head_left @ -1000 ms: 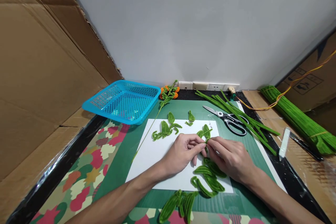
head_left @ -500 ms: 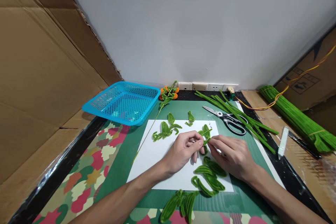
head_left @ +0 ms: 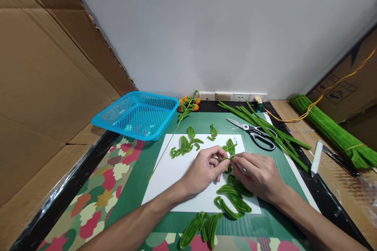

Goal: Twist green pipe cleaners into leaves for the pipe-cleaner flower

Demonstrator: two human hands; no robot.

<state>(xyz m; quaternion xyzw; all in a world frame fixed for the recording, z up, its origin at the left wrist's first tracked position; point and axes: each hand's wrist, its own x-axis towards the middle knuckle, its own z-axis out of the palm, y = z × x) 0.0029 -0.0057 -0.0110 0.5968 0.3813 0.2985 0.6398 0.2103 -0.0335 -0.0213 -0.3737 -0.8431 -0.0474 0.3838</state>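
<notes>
Two hands meet over the white sheet [head_left: 176, 180] near the middle of the counter [head_left: 132, 188], and both pinch the same small green pipe-cleaner piece [head_left: 226, 159]: the left hand [head_left: 203, 170] has thumb and forefinger closed on one end, the right hand [head_left: 259, 174] has its fingertips closed on the other, so each grip is shut on that one strand, held just above the paper. Nearest the person, a fan of finished green leaves [head_left: 200, 229] lies across the sheet's front edge, and more folded leaves [head_left: 235, 200] sit right under the right wrist; a careless drop of that wrist could, I judge, flatten or scatter them. The strand between the fingertips is thin and springy, so a loose pinch could let it flick out and land among the look-alike pieces. Just beyond the hands, small leaf shapes [head_left: 185, 145] lie close, leaving little free paper there; the bare left part of the sheet offers the most open room. Farther right, scissors [head_left: 256, 133] lie with blades toward the centre, touching the loose green stems [head_left: 265, 127], a snag risk for a sweeping right hand. A blue basket [head_left: 135, 113] stands at the far left, an orange-flowered sprig [head_left: 188, 105] beside it, and a bundle of pipe cleaners [head_left: 330, 131] lies near the counter's right edge, by the cardboard.
</notes>
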